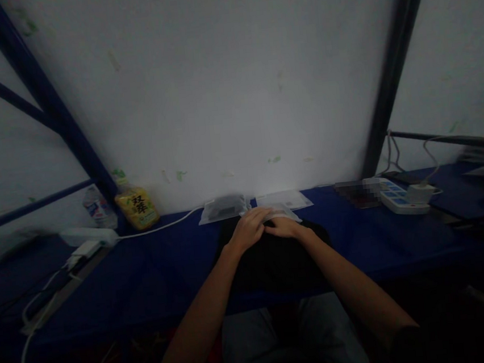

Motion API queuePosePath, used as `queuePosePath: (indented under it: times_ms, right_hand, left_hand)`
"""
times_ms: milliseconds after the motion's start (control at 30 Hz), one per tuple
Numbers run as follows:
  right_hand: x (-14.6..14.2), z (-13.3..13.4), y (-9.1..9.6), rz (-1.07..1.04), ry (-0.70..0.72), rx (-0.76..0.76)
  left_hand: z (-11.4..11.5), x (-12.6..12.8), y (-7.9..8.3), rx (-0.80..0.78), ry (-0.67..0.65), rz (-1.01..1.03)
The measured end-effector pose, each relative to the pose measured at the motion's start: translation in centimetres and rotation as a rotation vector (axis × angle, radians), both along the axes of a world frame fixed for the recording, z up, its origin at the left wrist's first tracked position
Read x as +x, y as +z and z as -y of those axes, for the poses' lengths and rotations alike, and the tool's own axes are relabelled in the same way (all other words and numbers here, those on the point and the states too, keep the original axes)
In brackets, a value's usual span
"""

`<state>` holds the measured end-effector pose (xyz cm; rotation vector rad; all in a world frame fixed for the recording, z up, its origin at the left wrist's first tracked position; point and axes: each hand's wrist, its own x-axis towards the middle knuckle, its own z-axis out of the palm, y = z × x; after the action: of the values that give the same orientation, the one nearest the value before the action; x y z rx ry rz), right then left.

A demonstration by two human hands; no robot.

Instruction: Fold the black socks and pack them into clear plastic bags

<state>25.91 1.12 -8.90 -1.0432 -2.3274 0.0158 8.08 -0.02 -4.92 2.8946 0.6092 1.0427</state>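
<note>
A black cloth or pad [275,258] lies on the blue table [148,270] in front of me. Both hands rest at its far edge, touching each other. My left hand [250,228] lies palm down with fingers stretched over a flat clear plastic packet [285,211]. My right hand [284,228] sits beside it with fingers curled at the packet's near edge; the dim picture hides what it holds.
Two more clear packets lie against the wall, one with dark contents [223,208], one pale [284,199]. A yellow bottle [137,207] and white power strip [89,237] stand left; another power strip [400,196] with a plugged charger lies right. Dark blue frame posts rise on both sides.
</note>
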Motion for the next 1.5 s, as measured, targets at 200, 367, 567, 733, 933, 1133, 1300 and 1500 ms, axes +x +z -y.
queuePosePath:
  times_ms: [200, 367, 567, 733, 933, 1133, 1300, 1500]
  right_hand:
    - [1.3, -0.1, 0.9, -0.023, -0.166, 0.066]
    - [0.4, 1.1, 1.6, 0.092, -0.242, 0.241]
    - [-0.8, 2.6, 2.6, 0.047, -0.196, 0.419]
    - [-1.4, 2.6, 2.2, 0.084, -0.196, 0.346]
    - [-1.1, 2.6, 2.1, 0.138, -0.21, 0.362]
    - [-0.9, 2.7, 2.7, 0.177, -0.225, 0.462]
    - [-1.2, 2.9, 3.2, 0.194, -0.335, 0.469]
    - [-1.3, 3.3, 3.6, 0.17, -0.441, 0.393]
  left_hand:
    - [-1.7, -1.8, -0.5, 0.007, 0.045, -0.002]
    - [-2.8, -2.3, -1.3, 0.1, 0.149, 0.107]
    - [-2.5, -2.3, -1.0, 0.152, 0.259, 0.215]
    - [-2.7, -2.2, -1.3, 0.123, 0.269, 0.202]
    - [-2.5, -2.1, -1.3, 0.07, 0.186, 0.162]
    - [-2.4, -2.2, -1.0, 0.085, 0.131, 0.126]
    - [-2.5, -2.2, -0.5, 0.1, 0.152, 0.15]
    - [-2.5, -2.6, 0.0, 0.121, 0.186, 0.188]
